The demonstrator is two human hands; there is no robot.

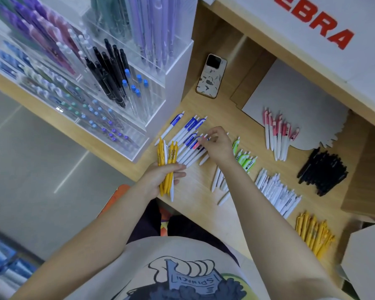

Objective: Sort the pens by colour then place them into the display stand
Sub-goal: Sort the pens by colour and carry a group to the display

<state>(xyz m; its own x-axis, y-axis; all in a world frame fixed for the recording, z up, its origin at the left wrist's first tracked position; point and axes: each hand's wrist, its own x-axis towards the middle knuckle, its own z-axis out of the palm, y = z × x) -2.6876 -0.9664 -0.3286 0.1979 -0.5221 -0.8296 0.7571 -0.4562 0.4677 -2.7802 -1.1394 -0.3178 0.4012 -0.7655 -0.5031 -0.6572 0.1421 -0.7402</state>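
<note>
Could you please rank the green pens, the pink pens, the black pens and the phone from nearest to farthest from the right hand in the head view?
From the right hand:
1. Green pens, just beside it to the right.
2. Pink pens, farther right, on the grey card.
3. Phone and black pens: too close to call; the phone lies toward the back, the black pens far right.
</note>
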